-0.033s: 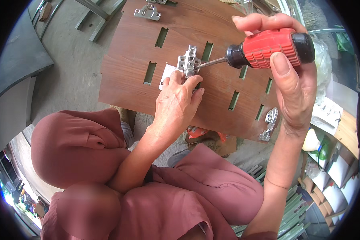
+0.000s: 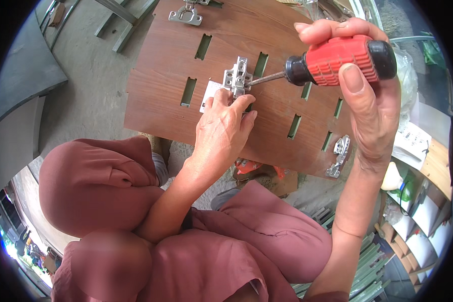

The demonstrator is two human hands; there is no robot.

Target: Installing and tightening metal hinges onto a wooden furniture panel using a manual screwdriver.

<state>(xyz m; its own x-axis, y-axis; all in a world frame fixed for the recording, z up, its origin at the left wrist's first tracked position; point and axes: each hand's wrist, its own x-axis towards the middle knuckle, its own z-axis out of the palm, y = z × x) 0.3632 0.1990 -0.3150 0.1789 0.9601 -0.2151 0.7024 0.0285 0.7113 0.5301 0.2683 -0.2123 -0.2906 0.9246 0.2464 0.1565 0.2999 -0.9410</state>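
Looking down from the head camera: the left hand (image 2: 221, 133) presses fingertips on a metal cabinet hinge (image 2: 238, 76), steadying it on a slotted brown wooden panel (image 2: 267, 121). The right hand (image 2: 372, 105) wraps closed around a red-handled screwdriver (image 2: 337, 60), tip at the hinge.

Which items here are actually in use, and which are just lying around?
In use:
- red-handled screwdriver in right hand
- metal hinge steadied by left hand
- brown slotted panel

Lying about:
- spare hinge at top edge
- spare hinge at right edge
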